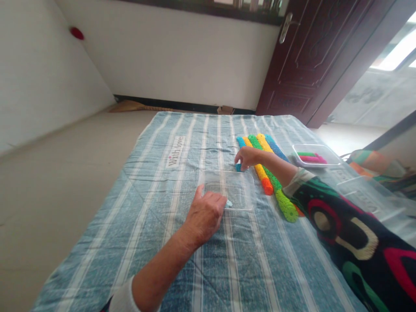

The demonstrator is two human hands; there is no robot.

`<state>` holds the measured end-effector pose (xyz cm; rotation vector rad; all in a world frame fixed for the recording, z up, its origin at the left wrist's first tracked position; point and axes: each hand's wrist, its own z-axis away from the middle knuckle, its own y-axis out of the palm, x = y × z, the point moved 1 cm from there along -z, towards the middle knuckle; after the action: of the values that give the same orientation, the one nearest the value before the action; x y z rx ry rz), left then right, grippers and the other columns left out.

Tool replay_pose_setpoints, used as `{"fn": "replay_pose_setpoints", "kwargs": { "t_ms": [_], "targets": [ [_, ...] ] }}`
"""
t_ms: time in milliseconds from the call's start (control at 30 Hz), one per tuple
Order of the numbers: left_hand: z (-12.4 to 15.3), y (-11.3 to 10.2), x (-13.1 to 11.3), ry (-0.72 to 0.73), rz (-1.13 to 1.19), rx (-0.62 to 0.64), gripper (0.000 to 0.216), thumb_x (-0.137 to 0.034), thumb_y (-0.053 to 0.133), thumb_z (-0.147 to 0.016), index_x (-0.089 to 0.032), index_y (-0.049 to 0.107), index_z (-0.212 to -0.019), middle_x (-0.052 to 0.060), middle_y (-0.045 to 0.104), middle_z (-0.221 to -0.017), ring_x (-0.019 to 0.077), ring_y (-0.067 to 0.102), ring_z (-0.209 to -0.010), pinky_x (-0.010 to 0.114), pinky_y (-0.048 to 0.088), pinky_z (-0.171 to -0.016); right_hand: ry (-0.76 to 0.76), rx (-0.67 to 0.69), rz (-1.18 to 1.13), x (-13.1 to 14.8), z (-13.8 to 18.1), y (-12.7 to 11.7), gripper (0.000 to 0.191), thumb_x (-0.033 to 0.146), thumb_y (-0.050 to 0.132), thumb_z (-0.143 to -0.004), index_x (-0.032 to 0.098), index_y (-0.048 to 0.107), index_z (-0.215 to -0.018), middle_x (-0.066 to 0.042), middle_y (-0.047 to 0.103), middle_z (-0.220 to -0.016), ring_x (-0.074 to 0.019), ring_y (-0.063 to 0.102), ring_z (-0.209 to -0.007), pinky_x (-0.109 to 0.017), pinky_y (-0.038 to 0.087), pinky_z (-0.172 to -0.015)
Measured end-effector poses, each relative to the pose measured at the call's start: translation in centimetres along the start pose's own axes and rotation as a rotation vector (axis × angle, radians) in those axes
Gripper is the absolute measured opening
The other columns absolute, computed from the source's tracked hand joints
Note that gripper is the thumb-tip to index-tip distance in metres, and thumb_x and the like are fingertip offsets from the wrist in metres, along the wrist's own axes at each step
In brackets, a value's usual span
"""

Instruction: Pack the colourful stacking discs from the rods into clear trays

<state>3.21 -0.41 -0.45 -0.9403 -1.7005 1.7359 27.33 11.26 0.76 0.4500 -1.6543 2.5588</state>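
A clear plastic container (245,197) sits in front of me on the cloth. My left hand (206,214) is over its near-left side, fingers curled, with a small light-blue piece (229,203) at the fingertips. My right hand (248,157) reaches across to the left end of the coloured rows, its fingers bent down around a blue disc piece (238,167). Rows of stacked plastic discs lie side by side: a yellow row (261,172) with an orange end (267,186), a green row (286,207) and a blue row (275,148). My right forearm covers part of them.
On the right stands another clear box (316,161) holding pink and green pieces (310,158). Transparent plastic containers or lids (360,197) lie nearer, beside my right sleeve. The striped cloth (146,208) covers the table; a dark red door (302,56) is behind.
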Motion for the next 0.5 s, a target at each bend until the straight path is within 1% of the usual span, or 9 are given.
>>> {"fn": "replay_pose_setpoints", "kwargs": {
  "t_ms": [100, 233, 367, 433, 500],
  "targets": [
    [-0.01, 0.0, 0.03, 0.006, 0.0, -0.002, 0.021, -0.008, 0.05, -0.084, -0.018, 0.061, -0.099, 0.007, 0.069, -0.097, 0.0243, 0.062, -0.096, 0.058, 0.025, -0.108, 0.038, 0.071, 0.001, 0.17, -0.46, -0.03, 0.045, 0.01, 0.072, -0.067, 0.011, 0.069, -0.111, -0.006, 0.072, -0.072, -0.0167, 0.066, -0.064, -0.025, 0.05, -0.059],
    [-0.01, 0.06, 0.11, 0.01, 0.009, -0.005, 0.02, -0.009, 0.05, -0.085, -0.018, 0.061, -0.098, 0.007, 0.069, -0.097, 0.0246, 0.062, -0.096, 0.058, 0.025, -0.108, 0.061, 0.1, 0.009, 0.14, -0.75, -0.19, 0.042, 0.011, 0.075, -0.068, 0.011, 0.067, -0.109, -0.006, 0.072, -0.071, -0.0173, 0.065, -0.062, -0.028, 0.05, -0.061],
    [0.01, 0.05, 0.12, 0.016, 0.0, -0.01, 0.019, -0.009, 0.05, -0.085, -0.018, 0.061, -0.098, 0.007, 0.069, -0.096, 0.0247, 0.062, -0.095, 0.058, 0.025, -0.107, 0.039, 0.025, 0.119, 0.09, -0.8, -0.39, 0.031, 0.012, 0.076, -0.065, 0.014, 0.07, -0.095, -0.005, 0.07, -0.07, -0.0178, 0.064, -0.064, -0.026, 0.047, -0.058],
    [0.01, 0.0, 0.08, 0.018, -0.004, -0.016, 0.019, -0.009, 0.05, -0.085, -0.018, 0.061, -0.097, 0.007, 0.069, -0.096, 0.0246, 0.061, -0.095, 0.057, 0.026, -0.106, 0.015, -0.021, 0.159, 0.08, -0.65, -0.35, 0.026, 0.012, 0.077, -0.063, 0.017, 0.071, -0.089, -0.004, 0.07, -0.073, -0.0172, 0.063, -0.066, -0.024, 0.044, -0.058],
    [0.01, -0.06, 0.05, 0.02, -0.007, -0.02, 0.018, -0.009, 0.05, -0.085, -0.017, 0.061, -0.097, 0.007, 0.069, -0.095, 0.0244, 0.061, -0.094, 0.057, 0.027, -0.106, -0.018, -0.051, 0.167, 0.06, -0.3, -0.25, 0.026, 0.013, 0.077, -0.061, 0.018, 0.071, -0.086, -0.003, 0.07, -0.078, -0.0156, 0.061, -0.068, -0.023, 0.042, -0.057]
  ]
}}
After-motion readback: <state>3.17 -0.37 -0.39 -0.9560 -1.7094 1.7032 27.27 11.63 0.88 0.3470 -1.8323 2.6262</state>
